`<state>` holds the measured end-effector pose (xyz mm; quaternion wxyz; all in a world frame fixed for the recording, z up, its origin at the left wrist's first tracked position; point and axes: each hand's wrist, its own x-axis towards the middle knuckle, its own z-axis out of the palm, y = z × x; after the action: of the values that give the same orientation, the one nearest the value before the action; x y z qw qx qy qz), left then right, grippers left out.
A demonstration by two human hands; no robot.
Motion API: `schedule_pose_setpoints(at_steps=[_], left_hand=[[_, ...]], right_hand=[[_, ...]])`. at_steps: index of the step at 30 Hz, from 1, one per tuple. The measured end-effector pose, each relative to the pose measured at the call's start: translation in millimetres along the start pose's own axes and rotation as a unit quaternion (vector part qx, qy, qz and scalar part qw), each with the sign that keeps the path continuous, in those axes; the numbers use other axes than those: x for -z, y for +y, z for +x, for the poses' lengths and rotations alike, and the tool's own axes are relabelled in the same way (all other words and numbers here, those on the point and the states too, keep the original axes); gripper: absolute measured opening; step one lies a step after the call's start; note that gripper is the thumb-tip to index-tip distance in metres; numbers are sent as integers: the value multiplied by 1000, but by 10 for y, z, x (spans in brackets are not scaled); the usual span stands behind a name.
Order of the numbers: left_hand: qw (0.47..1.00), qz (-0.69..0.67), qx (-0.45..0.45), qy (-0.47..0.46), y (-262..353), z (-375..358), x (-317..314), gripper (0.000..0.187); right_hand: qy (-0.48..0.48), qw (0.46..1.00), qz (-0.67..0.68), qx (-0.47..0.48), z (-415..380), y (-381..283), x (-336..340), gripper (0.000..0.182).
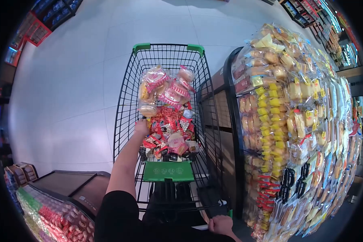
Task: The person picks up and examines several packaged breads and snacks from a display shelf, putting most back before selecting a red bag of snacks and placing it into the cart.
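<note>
A black wire shopping cart (pixel 169 171) with green corner caps and a green panel stands in front of me. Clear bags of round buns with pink labels (pixel 173 92) lie at its far end, and small red snack packets (pixel 163 125) are heaped nearer to me. My left hand (pixel 141 127) is inside the cart at its left side, beside the packets; its fingers are too small to make out. Low at the right, my right hand (pixel 222 224) is closed around the cart's handle, with a green end piece beside it.
A tall display of bagged bread (pixel 294 117) stands close along the cart's right side, on a black-edged stand (pixel 234 109). At the lower left is a bin of packaged goods (pixel 56 211). Store shelves (pixel 54 16) line the far left, with more at the upper right.
</note>
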<state>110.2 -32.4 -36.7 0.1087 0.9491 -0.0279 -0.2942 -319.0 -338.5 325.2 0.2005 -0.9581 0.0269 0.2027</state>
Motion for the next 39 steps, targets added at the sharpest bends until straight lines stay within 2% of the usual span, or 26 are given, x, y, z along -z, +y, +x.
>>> schedule_pose_setpoints(at_steps=[1,2,5,8,12,13,14,16,17,20,21,24,25,28,34,36,39], left_hand=[[999,19,10,-28,-55,80,-70,55],[999,20,11,-33,-17,79,-9,55],[982,138,40,-125,110,25,228,92],[972,151,65,-166,139,68,241,89],[978,151,79,-124,196,7,157,84],[981,159,50,-98,198,-68,125,73],[981,160,52,-98,152,-117,1,73],[976,217,16,1,15,-138,-331,53],[984,170,34,-43,86,-219,-232,49],[991,99,79,-32,99,-461,-374,49],[990,64,94,-87,229,-626,-136,56],[988,106,101,-37,342,-891,-176,63],[990,83,97,-64,366,-953,-149,73],[987,70,104,-102,465,-1088,-130,81],[994,-41,60,-77,648,-1469,-220,87],[995,-54,-1,-78,619,-1566,-332,91],[996,-45,-12,-72,581,-1631,-423,80]], right_hand=[[-10,1000,-9,-8,-2,-10,9,17],[-20,1000,-16,-17,7,-16,1,17],[-17,1000,-22,-13,13,6,-30,17],[-18,1000,1,-17,29,-13,8,17],[-27,999,6,-20,63,-39,38,17],[-27,999,13,-25,63,-48,39,16],[-26,999,21,-29,67,-52,38,14],[-26,999,25,-23,79,-50,52,14],[-25,999,27,-18,80,-50,59,15],[-16,1000,22,-14,77,-45,50,15],[-18,1000,22,-10,74,-39,47,15],[-21,999,25,-8,72,-34,30,15],[-23,999,26,-10,72,-36,32,15],[-24,999,25,-11,84,-47,42,16],[-42,999,14,-15,74,-40,55,15],[-50,999,7,-19,73,-35,55,15],[-41,999,9,-26,52,-31,46,16]])
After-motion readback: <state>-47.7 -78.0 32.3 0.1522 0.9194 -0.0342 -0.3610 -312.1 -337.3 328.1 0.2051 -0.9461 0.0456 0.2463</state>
